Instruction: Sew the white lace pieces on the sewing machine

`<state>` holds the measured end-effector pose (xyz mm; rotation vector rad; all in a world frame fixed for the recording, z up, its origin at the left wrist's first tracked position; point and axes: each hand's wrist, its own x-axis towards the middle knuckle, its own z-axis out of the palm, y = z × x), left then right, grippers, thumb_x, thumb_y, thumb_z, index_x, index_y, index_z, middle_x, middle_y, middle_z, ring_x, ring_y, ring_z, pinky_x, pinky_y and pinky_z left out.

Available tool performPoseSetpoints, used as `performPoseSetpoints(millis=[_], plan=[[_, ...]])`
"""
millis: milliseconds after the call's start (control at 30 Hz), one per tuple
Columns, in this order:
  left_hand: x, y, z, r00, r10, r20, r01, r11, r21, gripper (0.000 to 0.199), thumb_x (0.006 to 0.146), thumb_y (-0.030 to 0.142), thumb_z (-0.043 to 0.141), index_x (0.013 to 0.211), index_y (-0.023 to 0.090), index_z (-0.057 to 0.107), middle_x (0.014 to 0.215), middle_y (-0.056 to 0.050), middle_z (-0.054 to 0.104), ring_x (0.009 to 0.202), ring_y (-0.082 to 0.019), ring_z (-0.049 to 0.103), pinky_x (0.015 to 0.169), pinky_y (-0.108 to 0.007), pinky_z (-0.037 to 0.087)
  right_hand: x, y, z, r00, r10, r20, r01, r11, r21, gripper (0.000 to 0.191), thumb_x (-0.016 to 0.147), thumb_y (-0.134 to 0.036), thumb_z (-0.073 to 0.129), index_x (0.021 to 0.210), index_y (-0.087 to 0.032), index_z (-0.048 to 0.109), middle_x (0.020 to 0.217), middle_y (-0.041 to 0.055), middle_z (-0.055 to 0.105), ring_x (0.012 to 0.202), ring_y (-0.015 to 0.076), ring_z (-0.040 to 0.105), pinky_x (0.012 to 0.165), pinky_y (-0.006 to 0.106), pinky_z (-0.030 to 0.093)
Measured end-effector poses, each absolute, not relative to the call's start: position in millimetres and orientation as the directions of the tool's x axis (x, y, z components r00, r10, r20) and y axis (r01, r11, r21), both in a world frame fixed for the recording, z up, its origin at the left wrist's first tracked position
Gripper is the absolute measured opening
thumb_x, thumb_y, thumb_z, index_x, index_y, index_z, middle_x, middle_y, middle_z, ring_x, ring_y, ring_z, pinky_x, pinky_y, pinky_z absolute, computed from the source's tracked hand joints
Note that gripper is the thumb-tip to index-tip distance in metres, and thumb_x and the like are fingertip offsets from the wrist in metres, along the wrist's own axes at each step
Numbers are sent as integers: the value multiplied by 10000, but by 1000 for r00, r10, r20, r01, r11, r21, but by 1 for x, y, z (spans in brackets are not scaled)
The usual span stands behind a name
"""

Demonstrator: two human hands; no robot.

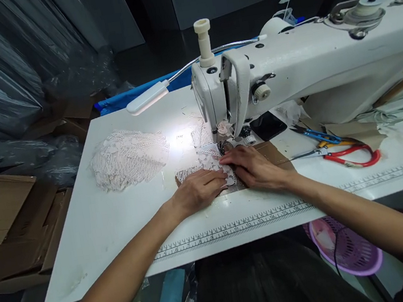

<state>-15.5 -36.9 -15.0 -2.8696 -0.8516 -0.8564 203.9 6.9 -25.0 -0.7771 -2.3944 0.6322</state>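
lace [208, 158]: pale, netted, floral | left hand [200, 190]: flat atop | right hand [255, 167]: curled, cannot tell if pinching

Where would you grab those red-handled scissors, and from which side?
Probably by the red loops, coming from the near right. The scissors lie with their loops that way and their blades pointing left, toward the person's right hand; the blue-handled snips lie just beyond, so this approach should avoid both.
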Motion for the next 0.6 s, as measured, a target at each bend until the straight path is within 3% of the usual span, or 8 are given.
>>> performPoseSetpoints(millis=[100,167,467,600], plan=[[-20,-32,-18,683,502,530,469,-858,209,66,909,158,588,944,152,643,975,-37,728,908,-143,698,791,-315,606,209,11,-23,-549,756,356,357,597,-718,343,879,-106,419,1158,-187,602,1086,83,664,1001,203,615,905,394,488],[-21,-30,-19,678,496,543,458,-863,216,64,890,144,614,951,142,635,978,-47,726,902,-145,696,784,-319,606,212,12,-22,-526,773,356,366,583,-725,309,872,-98,428,1082,-185,638,998,64,682,914,190,633,856,368,510],[-20,-29,-17,679,444,585,456,-879,138,94,873,131,633,960,133,597,1033,-78,699,934,-166,680,776,-338,602,215,15,-28,-719,584,377,379,784,-492,348,908,-162,443,1206,-198,618,1097,119,546,1023,232,526,922,424,470],[-14,-34,-12,731,371,572,469,-883,-27,44,900,132,592,942,124,605,993,-81,708,870,-166,679,721,-318,592,207,10,-25,-746,590,309,500,803,-325,335,910,-197,453,1217,-219,585,1054,115,526,952,253,482,854,436,466]])
